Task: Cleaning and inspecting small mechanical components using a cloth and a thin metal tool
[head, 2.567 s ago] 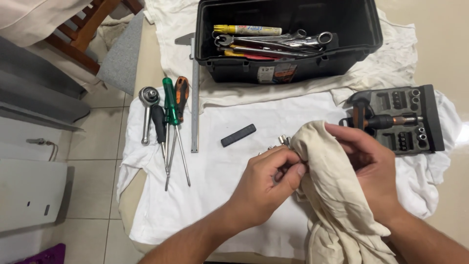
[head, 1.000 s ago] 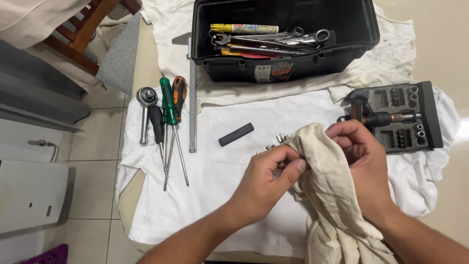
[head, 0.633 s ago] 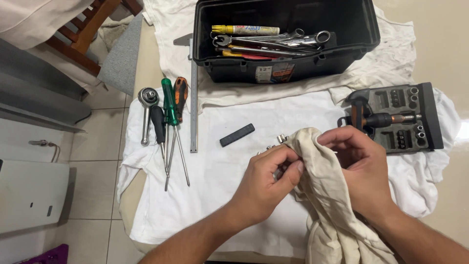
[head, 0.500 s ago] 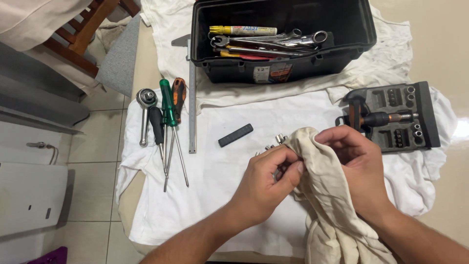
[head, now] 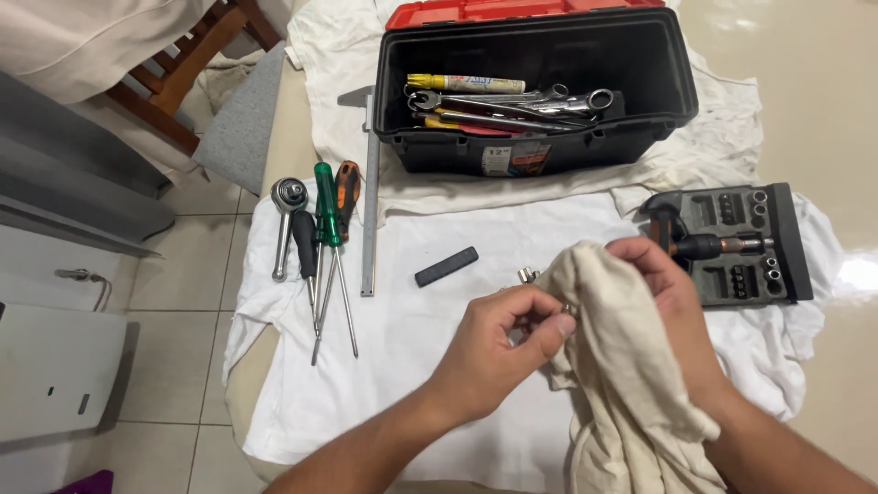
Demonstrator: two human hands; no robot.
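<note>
My left hand pinches a small metal tool part whose shiny end sticks out just above my fingers. My right hand grips a beige cloth wrapped against that part; the cloth hangs down over my right wrist. Both hands are over a white cloth spread on the table.
An open black toolbox with wrenches and a marker stands at the back. A ratchet, screwdrivers and a metal ruler lie at left. A small dark bar lies mid-cloth. A socket-set tray is at right.
My hands stayed nearly in place, shifting slightly as the beige cloth is worked around the metal part. The view has tilted a little.
</note>
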